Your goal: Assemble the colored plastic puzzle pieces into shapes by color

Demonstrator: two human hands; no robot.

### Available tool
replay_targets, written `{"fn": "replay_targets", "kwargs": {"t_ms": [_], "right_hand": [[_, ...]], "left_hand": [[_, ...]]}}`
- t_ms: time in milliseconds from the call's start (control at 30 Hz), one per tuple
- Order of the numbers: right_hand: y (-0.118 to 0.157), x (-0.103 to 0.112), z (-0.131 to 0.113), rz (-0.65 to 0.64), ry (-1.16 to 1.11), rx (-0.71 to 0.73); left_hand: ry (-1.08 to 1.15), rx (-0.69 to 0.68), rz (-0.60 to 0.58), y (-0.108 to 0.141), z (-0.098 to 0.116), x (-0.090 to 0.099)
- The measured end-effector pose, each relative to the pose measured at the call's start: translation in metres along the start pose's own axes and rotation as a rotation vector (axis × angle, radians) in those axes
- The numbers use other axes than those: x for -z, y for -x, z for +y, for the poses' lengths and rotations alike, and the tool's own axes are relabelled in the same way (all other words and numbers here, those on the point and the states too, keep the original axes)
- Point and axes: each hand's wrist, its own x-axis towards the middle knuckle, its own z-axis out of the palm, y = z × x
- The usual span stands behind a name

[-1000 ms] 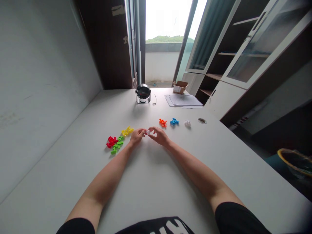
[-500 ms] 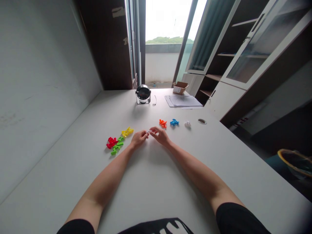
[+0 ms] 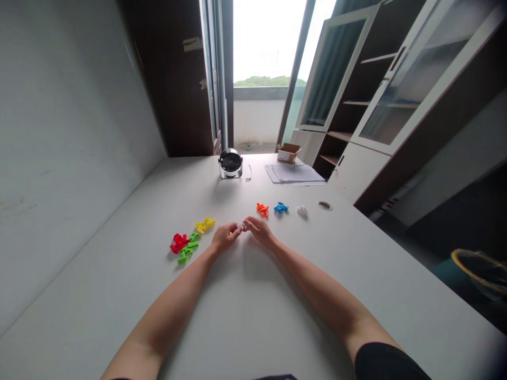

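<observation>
Fingertips of my left hand (image 3: pixel 225 237) and my right hand (image 3: pixel 258 230) meet around a small white piece (image 3: pixel 241 225) over the white table. Both hands are closed on it; its exact shape is partly hidden by the fingers. Left of my left hand lie yellow pieces (image 3: pixel 205 225), with red pieces (image 3: pixel 179 243) and green pieces (image 3: pixel 188 248) touching one another farther left. Beyond my right hand, orange pieces (image 3: pixel 262 209), blue pieces (image 3: pixel 281 208) and a white clump (image 3: pixel 302 210) sit in a row.
A round black device on a metal stand (image 3: pixel 230 163) stands at the table's back, beside a thin wire (image 3: pixel 249 173). Papers (image 3: pixel 295 173) and an open cardboard box (image 3: pixel 289 153) are at the back right. A round cable hole (image 3: pixel 325 206) is right of the white clump.
The view has tilted, so the table and hands appear lower. Between my fingertips the white piece has turned and shows more of its shape. The coloured pieces lie as before.
</observation>
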Motion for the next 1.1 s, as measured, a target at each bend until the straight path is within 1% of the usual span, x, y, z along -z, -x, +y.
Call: {"fn": "replay_targets", "kwargs": {"t_ms": [167,233,333,467,567,667,833,1100], "right_hand": [[-0.0014,-0.0017,0.0084,-0.037,0.010,-0.044],[-0.0013,-0.0018,0.0101,-0.047,0.026,-0.069],[-0.0007,-0.0014,0.0105,-0.026,0.065,-0.073],[0.0001,-0.0014,0.0092,0.005,0.005,-0.028],[0.0004,-0.0017,0.0088,-0.028,-0.045,0.005],[0.0006,-0.0013,0.0084,-0.060,-0.018,0.032],[0.0004,0.0011,0.0056,-0.050,0.016,0.017],[0.0006,0.0007,0.0057,-0.067,0.101,0.002]], "left_hand": [[0.074,-0.013,0.081,0.0020,0.0028,-0.0018],[0.062,-0.014,0.107,0.0023,0.0030,-0.0021],[0.004,-0.005,0.123,0.0019,0.0022,-0.0021],[-0.018,0.037,0.118,0.0003,-0.0012,-0.0025],[-0.022,0.051,0.107,-0.0005,-0.0031,-0.0031],[-0.030,0.069,0.083,-0.0006,-0.0029,-0.0028],[0.004,0.065,0.044,-0.0003,-0.0017,-0.0013],[0.032,0.054,0.061,-0.0009,-0.0030,-0.0007]]}}
